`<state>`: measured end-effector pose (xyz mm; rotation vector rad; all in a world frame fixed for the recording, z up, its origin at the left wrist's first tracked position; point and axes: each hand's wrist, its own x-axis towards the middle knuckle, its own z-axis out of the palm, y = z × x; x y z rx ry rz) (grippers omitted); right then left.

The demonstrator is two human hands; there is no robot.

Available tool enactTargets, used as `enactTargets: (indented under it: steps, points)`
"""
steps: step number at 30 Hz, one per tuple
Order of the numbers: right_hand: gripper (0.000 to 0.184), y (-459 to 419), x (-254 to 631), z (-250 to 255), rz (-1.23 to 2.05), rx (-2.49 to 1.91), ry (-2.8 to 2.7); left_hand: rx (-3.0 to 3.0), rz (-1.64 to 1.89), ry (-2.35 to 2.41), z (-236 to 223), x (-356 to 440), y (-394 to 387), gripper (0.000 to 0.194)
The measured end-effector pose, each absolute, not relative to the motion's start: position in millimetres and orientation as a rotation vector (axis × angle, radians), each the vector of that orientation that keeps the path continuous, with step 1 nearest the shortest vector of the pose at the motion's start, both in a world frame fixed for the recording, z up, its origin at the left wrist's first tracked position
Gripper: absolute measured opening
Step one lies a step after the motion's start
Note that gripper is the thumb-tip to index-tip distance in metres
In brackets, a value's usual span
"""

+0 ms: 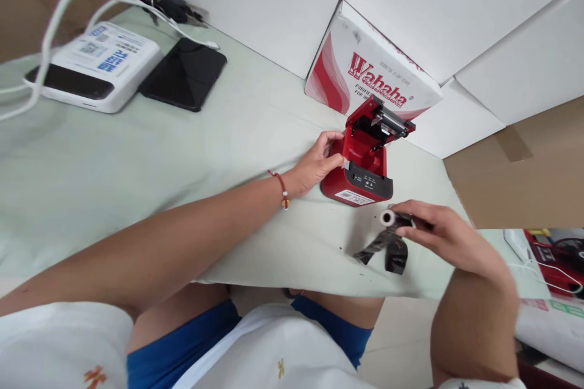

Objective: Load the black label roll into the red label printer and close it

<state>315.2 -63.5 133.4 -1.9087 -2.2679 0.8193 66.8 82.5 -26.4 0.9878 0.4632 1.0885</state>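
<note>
A small red and black printer [360, 176] stands on the cloth-covered table with its lid [381, 117] raised, so its red inner compartment shows. My left hand [322, 161] grips the printer's left side, thumb on the front rim and fingers behind. Just right of and nearer than the printer, my right hand [431, 228] is closed around a small roll of black film [387, 219] with a pale core. A loose black strip [396, 255] hangs from the roll above the table.
Behind the printer leans a Wahaha carton [365, 67] against white boxes [255, 0]. At the left lie a white device [98, 67] with a cable [50, 30], a black phone [185, 73] and keys [176, 9]. A brown carton [520, 164] borders the right.
</note>
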Motion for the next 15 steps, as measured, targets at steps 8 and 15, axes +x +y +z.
enactTargets:
  steps: [8,15]
  points:
    - [0.038,32.7,263.5,155.5,0.197,-2.054,-2.425,0.993,1.098,0.474,-26.1,67.0,82.5,0.058]
    - [0.028,92.2,235.0,127.0,0.215,-2.200,-2.725,1.015,1.079,0.503,-22.8,64.9,81.5,0.057]
